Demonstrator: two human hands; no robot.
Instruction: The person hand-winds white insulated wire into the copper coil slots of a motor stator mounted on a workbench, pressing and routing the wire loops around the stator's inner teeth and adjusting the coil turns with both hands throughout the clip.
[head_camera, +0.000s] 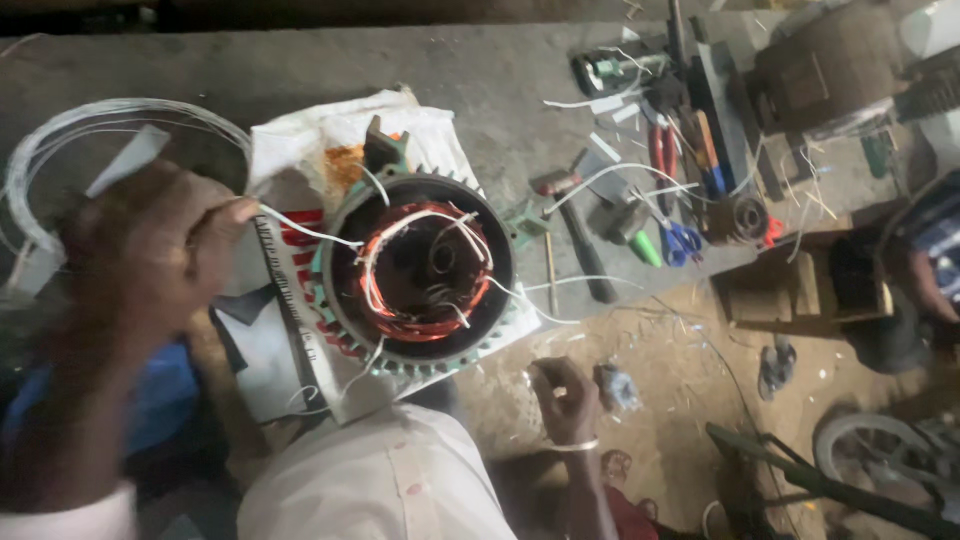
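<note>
The grey bench is carrying a finned motor stator with copper windings, sitting on a white sack; the left hand, just left of it, is pinching a white sleeved wire running into the windings; the right hand, curled narrow below the bench edge, is pulling another strand; a hammer, pliers and scissors are lying to the right, above a dusty floor.

**Clearance around the stator**

Bench top behind motor stator is bare, free approach there. Right side blocked: hammer, scissors, pliers crowded close. Left: wire coil and left hand fill the gap. White leads trail across the near edge.
</note>
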